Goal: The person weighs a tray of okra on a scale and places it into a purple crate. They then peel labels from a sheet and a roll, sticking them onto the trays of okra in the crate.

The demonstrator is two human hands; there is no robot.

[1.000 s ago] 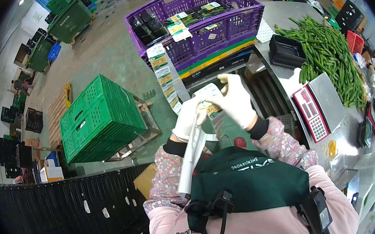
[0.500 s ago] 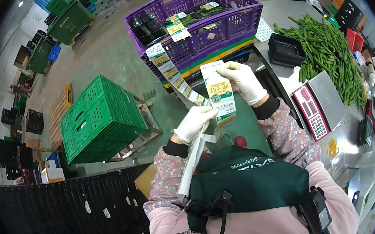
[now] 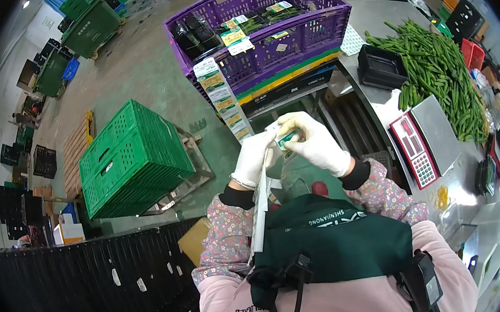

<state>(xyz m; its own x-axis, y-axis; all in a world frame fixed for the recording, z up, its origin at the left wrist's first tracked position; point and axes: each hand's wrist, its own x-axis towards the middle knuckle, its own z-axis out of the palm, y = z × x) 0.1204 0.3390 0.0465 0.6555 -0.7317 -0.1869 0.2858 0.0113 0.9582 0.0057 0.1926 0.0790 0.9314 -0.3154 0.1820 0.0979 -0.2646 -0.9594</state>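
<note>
In the head view, the left hand (image 3: 251, 159) and right hand (image 3: 317, 145), both in white gloves, meet above the green floor (image 3: 153, 75); the right pinches a small printed label (image 3: 285, 138) between thumb and fingers, while the left has its fingers bent against the label strip (image 3: 223, 100). That strip, white with yellow-and-green panels, slants from the front edge of the purple crate (image 3: 276, 56) down to the left hand. Pale backing paper (image 3: 260, 214) trails below it. Stacked green crates (image 3: 132, 162) stand at left; at right, a metal table (image 3: 364, 22) bears green pods (image 3: 436, 69), a black tray (image 3: 382, 68) and a red-framed scale (image 3: 415, 149).
</note>
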